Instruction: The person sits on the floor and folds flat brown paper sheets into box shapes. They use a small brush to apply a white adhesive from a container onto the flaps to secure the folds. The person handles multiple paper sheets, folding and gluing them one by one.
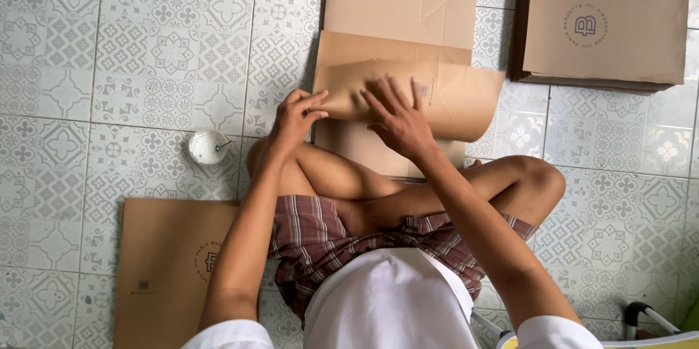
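Head view: left hand (295, 117) pinches the folded flap's left edge of the flat brown paper bag (408, 94) beyond the crossed legs; right hand (397, 120), fingers spread, presses it; fold seemingly half-creased; finished brown bags (164, 269) lie left of the legs.

The bag (408, 98) under the hands was matt brown kraft paper, smooth and creased at its folds. The stack of bags (604, 21) looked the same dull paper. The floor (131, 50) was patterned ceramic tile with a faint sheen. The shorts (313, 240) were woven plaid cloth.
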